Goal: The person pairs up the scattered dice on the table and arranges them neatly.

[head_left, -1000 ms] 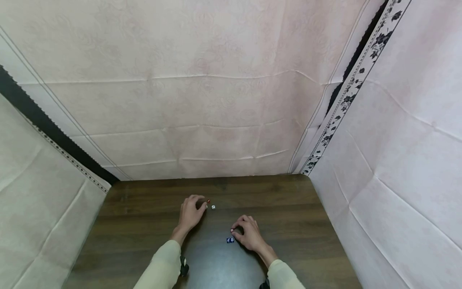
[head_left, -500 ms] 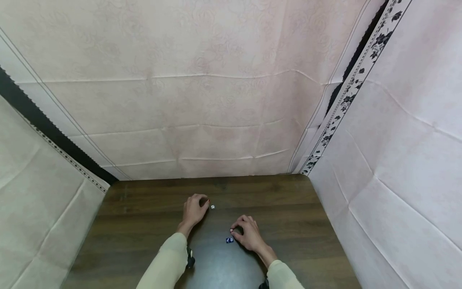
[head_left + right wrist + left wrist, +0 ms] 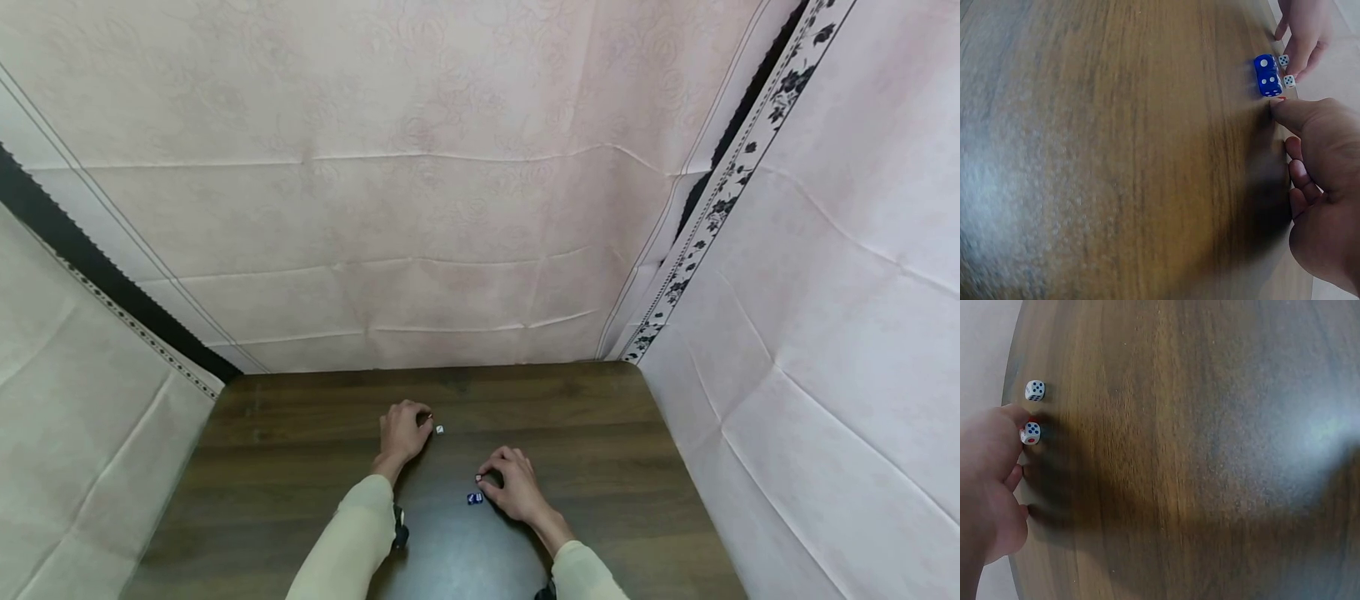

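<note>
You seem to be at the gripping step with both hands, a small piece in each; whether you are lifting or setting down, I cannot tell. Your left hand [image 3: 402, 433] is toward the far edge of the table [image 3: 300, 467], its thumb and forefinger apparently pinching a small red piece [image 3: 1034, 419], mostly hidden. The red-pipped white die [image 3: 1030, 433] sits right at those fingers, possibly touching; the loose white die [image 3: 1035, 390] lies just beside, toward the right edge. Your right hand [image 3: 516, 485] is farther from the far edge, thumb and forefinger pinching a red-edged piece [image 3: 478, 477]. Just beside it, 2 blue dice [image 3: 1269, 84] lie touching each other. The next move, I judge, calls for a light, steady pinch, since a bump could shift the neighbouring dice. You can read no brand, label or lettering, only pips: 5 on each white die's upper face, and a 1 and a 2 on the blue dice.
</note>
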Available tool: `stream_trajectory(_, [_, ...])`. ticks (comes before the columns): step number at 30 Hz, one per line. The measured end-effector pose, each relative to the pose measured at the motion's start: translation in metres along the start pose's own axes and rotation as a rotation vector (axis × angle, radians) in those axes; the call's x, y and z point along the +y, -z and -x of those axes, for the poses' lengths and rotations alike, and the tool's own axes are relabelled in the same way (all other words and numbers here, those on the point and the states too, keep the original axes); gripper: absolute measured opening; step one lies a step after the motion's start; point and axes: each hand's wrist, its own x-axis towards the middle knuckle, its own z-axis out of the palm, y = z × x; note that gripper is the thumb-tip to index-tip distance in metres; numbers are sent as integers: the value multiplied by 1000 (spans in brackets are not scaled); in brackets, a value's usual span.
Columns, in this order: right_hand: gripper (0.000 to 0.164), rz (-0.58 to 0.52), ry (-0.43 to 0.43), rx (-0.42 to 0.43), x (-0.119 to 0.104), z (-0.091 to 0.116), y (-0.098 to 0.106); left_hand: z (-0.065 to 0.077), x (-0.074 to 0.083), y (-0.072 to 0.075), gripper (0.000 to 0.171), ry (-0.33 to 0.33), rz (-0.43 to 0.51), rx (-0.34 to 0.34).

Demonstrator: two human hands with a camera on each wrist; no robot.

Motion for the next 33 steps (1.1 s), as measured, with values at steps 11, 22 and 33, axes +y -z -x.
stream_trajectory(11, [6, -10, -4, 2, 0, 0, -1, 0, 3, -2, 14, 22, -24, 10])
stream_trajectory(22, [6, 0, -2, 7, 1, 0, -2, 0, 3, 2, 8, 14, -6, 22])
stream_trajectory(33, [7, -5, -7, -2, 0, 0, 0, 2, 13, 15, 13, -21, 65, 47])
